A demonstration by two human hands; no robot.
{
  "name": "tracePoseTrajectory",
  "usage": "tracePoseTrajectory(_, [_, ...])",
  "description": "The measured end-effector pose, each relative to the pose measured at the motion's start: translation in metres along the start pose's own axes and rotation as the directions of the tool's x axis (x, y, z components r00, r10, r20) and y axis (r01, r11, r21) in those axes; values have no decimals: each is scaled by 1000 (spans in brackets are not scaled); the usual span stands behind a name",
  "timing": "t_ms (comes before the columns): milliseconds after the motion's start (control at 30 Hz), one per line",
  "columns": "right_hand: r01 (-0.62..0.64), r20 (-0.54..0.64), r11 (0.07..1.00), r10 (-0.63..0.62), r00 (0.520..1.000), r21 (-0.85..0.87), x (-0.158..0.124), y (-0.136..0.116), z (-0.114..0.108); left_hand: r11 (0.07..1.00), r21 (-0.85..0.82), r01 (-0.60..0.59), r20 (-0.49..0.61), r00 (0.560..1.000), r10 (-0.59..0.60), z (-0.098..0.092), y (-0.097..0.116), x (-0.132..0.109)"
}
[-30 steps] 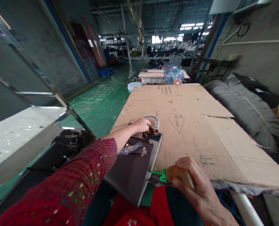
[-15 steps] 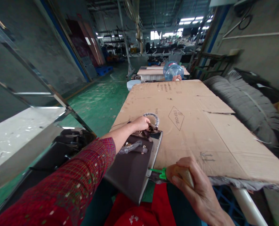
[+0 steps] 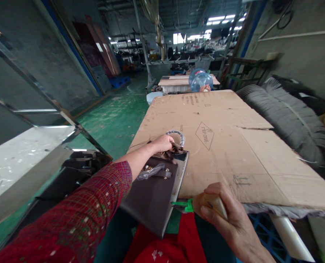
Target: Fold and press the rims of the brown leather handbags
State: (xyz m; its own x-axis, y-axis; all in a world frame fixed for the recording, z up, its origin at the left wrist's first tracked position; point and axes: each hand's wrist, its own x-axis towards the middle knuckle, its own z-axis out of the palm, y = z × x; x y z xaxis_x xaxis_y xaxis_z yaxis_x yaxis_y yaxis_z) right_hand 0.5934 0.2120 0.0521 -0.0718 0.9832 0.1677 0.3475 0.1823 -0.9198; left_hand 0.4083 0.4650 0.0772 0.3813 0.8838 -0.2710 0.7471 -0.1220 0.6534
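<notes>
A dark brown bag [image 3: 151, 197] lies at the near left edge of the cardboard-covered table, its lower end sticking out over my lap. My left hand [image 3: 164, 143] is closed on brown fabric [image 3: 176, 148] at the bag's far end, beside a plastic-wrapped ring handle [image 3: 182, 138]. A strap with metal fittings [image 3: 166, 173], partly in clear plastic, rests on the bag. My right hand [image 3: 222, 208] grips the wooden handle of a tool [image 3: 206, 204] with a green front part [image 3: 189, 205]. The tool's thin tip is at the bag's pale right edge; whether it touches cannot be told.
Printed cardboard [image 3: 222, 146] covers the table. A blue water bottle [image 3: 201, 80] stands beyond its far edge. At the left are a metal rack [image 3: 47, 95] and black bags [image 3: 72, 179]; a grey material pile [image 3: 291, 117] sits at the right.
The tool's tip in my right hand has shifted slightly nearer to me along the bag's edge. My left hand keeps its hold on the fabric, and the view has tilted slightly.
</notes>
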Motion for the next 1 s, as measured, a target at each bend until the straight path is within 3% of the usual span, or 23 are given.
tracePoseTrajectory(167, [-112, -33, 994, 112, 993, 17, -4, -1, 1, 1000, 18, 0, -1, 1000, 0, 1, -4, 6])
tracePoseTrajectory(367, [-131, -43, 987, 135, 990, 88, -3, 1, 3, 1000, 26, 17, -3, 1000, -17, 2, -7, 11])
tracePoseTrajectory(467, [-111, -12, 991, 113, 994, 75, -2, 1, 3, 1000, 20, 22, -4, 1000, -22, 2, -6, 10])
tracePoseTrajectory(633, [-38, -124, 997, 29, 992, -69, -1, -2, 1, 999, -2, 50, 14, 999, -50, 3, -2, 7])
tracePoseTrajectory(800, [28, -23, 1000, -28, 999, -1, -3, -6, 5, 999, -25, 45, -19, 999, -45, 3, 1, 5])
tracePoseTrajectory(1000, [59, -96, 997, -63, 993, -40, -6, -3, 4, 999, -40, 20, -25, 999, -21, 3, -2, 7])
